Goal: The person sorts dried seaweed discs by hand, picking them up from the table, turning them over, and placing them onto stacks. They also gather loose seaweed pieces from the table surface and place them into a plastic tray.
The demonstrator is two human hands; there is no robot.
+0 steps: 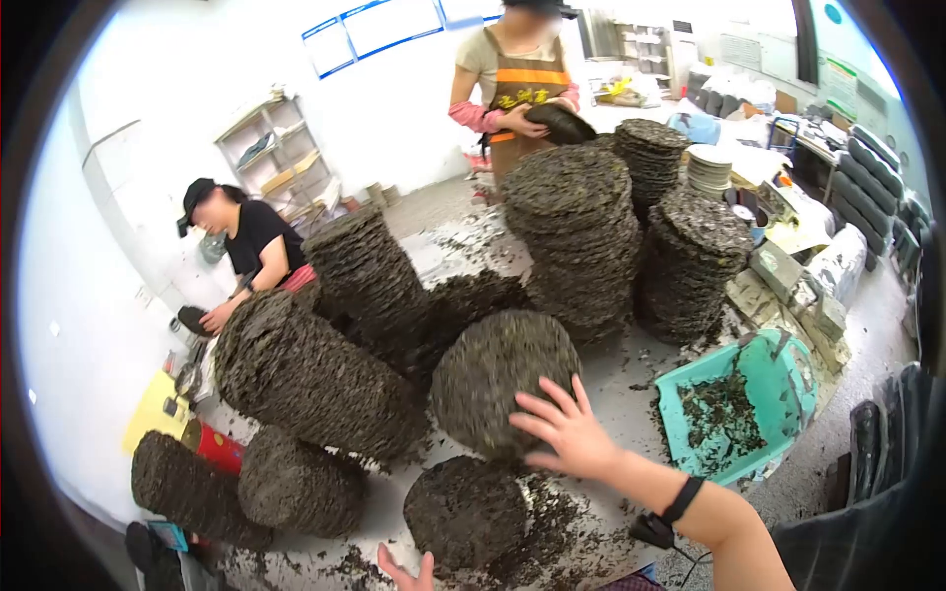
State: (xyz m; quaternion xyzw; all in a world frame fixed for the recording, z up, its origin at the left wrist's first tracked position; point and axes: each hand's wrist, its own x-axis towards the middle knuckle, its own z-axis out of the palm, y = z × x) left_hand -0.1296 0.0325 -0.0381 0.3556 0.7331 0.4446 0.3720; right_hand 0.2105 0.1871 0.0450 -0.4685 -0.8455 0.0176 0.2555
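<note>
Over the right edge of a dark round cake of pressed leafy matter (483,379), my right hand (572,433) spreads its fingers; they seem to touch its face. This cake is slightly blurred and tilted toward me. At the bottom edge, my left hand (404,569) shows only a couple of fingertips, apart, with nothing visible between them; the rest is out of frame. Just above it lies a smaller dark round cake (463,512) on the white table (616,424), amid loose dark crumbs. A black band circles my right wrist.
Tall stacks of dark cakes (572,236) stand at the back, and leaning stacks (305,379) lie to the left. A turquoise tub (798,394) with dark scraps is at right. Two people, one at the back (522,98) and one at left (256,236), handle dark round pieces.
</note>
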